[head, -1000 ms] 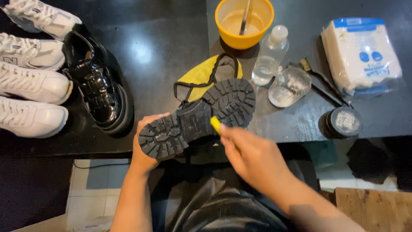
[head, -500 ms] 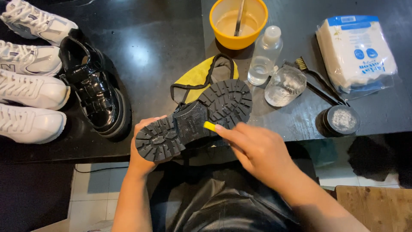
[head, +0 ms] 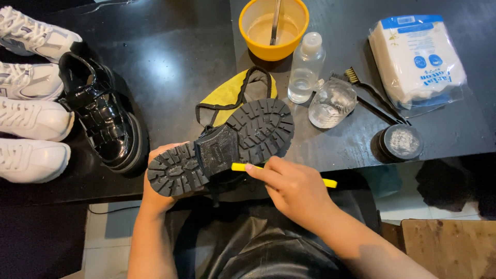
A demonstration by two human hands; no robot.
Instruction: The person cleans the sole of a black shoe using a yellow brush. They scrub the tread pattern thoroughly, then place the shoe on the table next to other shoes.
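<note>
My left hand (head: pixel 157 194) holds a black chunky shoe (head: pixel 222 147) upside down, its lugged sole facing up, just off the near edge of the black table (head: pixel 170 57). In my right hand (head: pixel 294 188) is a thin yellow brush handle (head: pixel 240 167) laid against the sole's near edge; its far end (head: pixel 329 183) sticks out past my wrist. The brush head is hidden. The matching glossy black shoe (head: pixel 101 116) stands upright on the table to the left.
Several white sneakers (head: pixel 31 124) line the left edge. A yellow cloth (head: pixel 227 93), yellow bowl (head: pixel 274 26) of liquid, clear bottle (head: pixel 305 70), glass jar (head: pixel 330 103), black brush (head: pixel 369 90), small round tin (head: pixel 403 142) and cotton pad pack (head: pixel 416 59) sit behind the shoe.
My right hand has slid the yellow handle lower along the sole's near edge, so more of it shows. The shoe stays held in the same spot.
</note>
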